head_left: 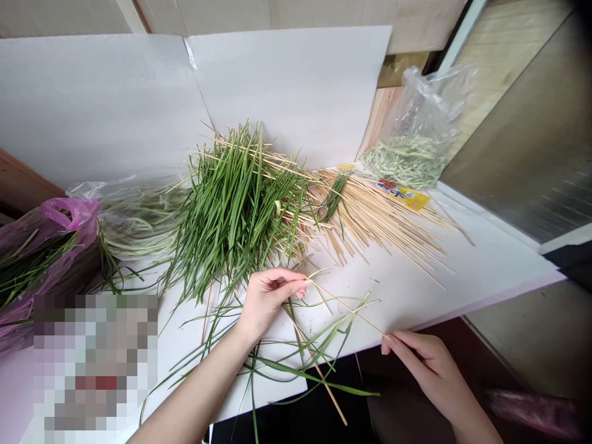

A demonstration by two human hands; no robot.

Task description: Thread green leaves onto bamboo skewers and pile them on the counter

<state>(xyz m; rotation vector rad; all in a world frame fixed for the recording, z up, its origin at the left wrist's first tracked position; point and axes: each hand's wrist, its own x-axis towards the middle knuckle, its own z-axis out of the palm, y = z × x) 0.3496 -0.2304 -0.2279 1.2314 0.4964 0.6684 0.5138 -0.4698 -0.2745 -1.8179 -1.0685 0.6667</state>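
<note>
Head view, state of the work area and hazards:

1. Left hand [271,302], near centre: fingers curled inward, with thumb and index pinching the left end of a thin pale bamboo skewer [345,306]. Long flat green grass blades [305,368] lie loose beneath and around the hand.
2. Right hand [428,364], near right: fingers pressed together, with thumb and index tips closing on the right end of the same skewer. The skewer spans between the 2 hands above a flat white board [444,296].
3. A 2nd thin pale bamboo skewer [321,377] slants past the near edge of the board, among the loose blades.
4. Far centre: a heaped mound of green grass blades crossed by skewers [235,203]. To its right lies a fanned stack of pale bamboo skewers [382,228].
5. Hazards:
   - Bending force from the 2 hands could snap or splinter the 1st skewer.
   - A pointed skewer tip could prick the fingers if the grip slips.
   - Dragging the tangled blades could pull the 2nd skewer off the board edge.
</note>
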